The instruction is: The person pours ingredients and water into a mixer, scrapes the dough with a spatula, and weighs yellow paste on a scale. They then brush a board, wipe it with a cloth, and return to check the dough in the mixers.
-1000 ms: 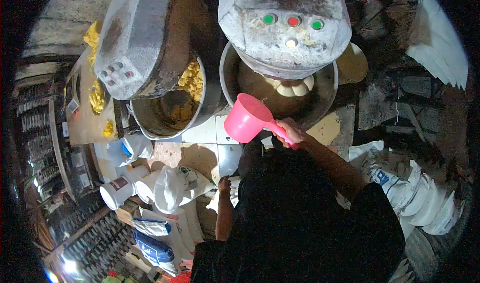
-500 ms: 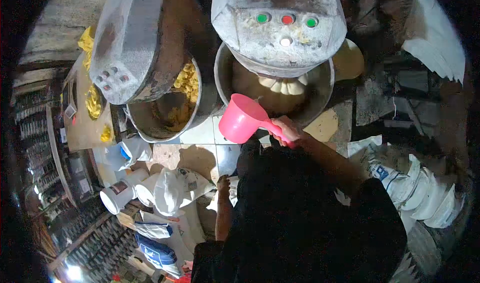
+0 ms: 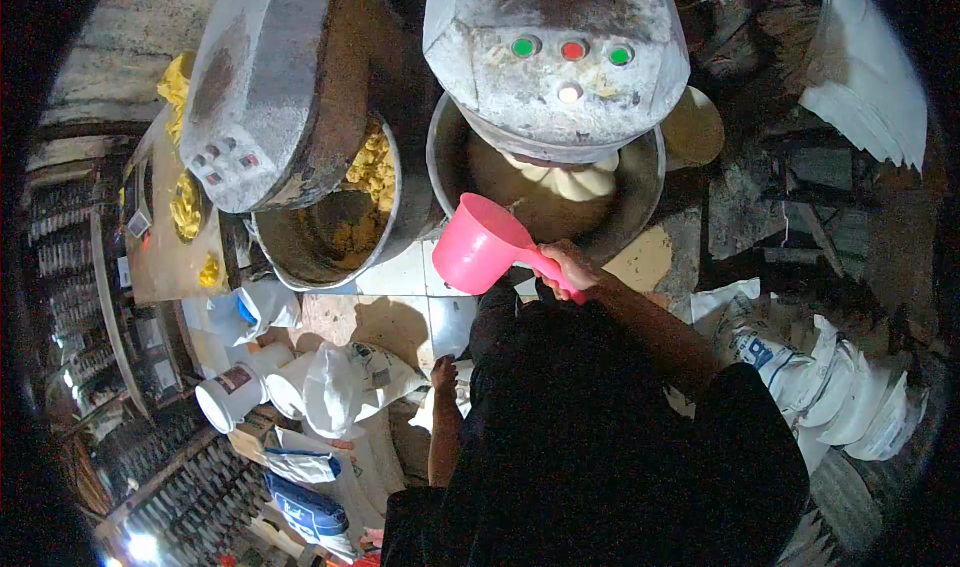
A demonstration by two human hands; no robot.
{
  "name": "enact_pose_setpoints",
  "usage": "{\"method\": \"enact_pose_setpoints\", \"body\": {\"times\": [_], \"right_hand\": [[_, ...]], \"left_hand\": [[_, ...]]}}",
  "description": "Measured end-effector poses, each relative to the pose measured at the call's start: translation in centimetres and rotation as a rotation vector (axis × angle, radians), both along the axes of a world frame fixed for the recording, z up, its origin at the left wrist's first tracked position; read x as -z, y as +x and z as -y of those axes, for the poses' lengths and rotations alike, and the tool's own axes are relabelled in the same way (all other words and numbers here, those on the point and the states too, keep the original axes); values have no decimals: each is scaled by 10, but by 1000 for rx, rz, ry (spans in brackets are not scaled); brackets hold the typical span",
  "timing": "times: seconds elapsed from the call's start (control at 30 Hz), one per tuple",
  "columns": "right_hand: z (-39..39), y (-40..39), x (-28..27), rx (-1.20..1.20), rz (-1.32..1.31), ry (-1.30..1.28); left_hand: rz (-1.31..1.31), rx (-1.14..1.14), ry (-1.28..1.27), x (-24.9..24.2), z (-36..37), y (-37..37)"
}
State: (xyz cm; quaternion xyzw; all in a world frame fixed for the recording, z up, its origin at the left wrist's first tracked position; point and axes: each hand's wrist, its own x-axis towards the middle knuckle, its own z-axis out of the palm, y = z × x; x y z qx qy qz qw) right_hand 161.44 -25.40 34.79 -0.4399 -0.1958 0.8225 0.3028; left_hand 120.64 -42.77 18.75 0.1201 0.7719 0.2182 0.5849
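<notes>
While I watch from the head cam, my right hand [image 3: 568,267] is wrapped tight around the handle of a pink scoop [image 3: 483,244], fingers fully closed, cup held just at the near rim of the right mixer bowl [image 3: 640,192]. Scoop mouth faces up and left; I can't tell what's inside it. Pale dough [image 3: 570,179] sits at the back of that bowl, under the mixer head [image 3: 555,62] w/ its green, red and green buttons. My left hand [image 3: 443,373] hangs low by my hip, loosely curled, holding nothing, near a white sack [image 3: 345,382] on the floor. To the left, a second mixer bowl [image 3: 300,252] holds yellow crumbly dough [image 3: 375,167]; a white bucket [image 3: 228,399] lies tipped below it, more sacks [image 3: 800,367] stacked at right.

My read: the step in hand is bringing the scoop over the right bowl. To do it well, I'd keep the grip firm near the cup end of the handle, carry the cup past the rim before any tilt, stay low and clear of the mixer head, and tip slowly twd the bowl's open near side, not onto the rim or floor tiles [image 3: 400,267].
</notes>
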Motion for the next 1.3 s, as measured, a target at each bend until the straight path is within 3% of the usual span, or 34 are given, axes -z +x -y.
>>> {"method": "enact_pose_setpoints", "body": {"times": [0.2,0.4,0.5,0.7,0.8,0.9,1.07,1.2,1.3], "right_hand": [[-4,5,4,-103,33,47],[-7,7,1,-140,-40,-66],[-7,6,4,-153,21,3],[-6,0,-7,-37,-60,-44],[-10,2,-14,-93,38,-52],[-7,3,1,-113,-112,-144],[-6,2,-1,-91,-120,-57],[-10,3,-6,-122,-84,-17],[-9,2,-16,-78,-97,-111]], "left_hand": [[-35,-1,-32,0,-2,5],[-50,-6,-72,17,1,-2],[-82,1,-72,0,-3,9],[-60,-6,-32,5,2,6],[-107,7,-92,2,-5,10],[-71,-12,-46,-6,-6,12],[27,-2,-18,-3,-6,6],[-57,27,-46,-8,-7,10],[-51,15,-62,0,-4,5]]}}
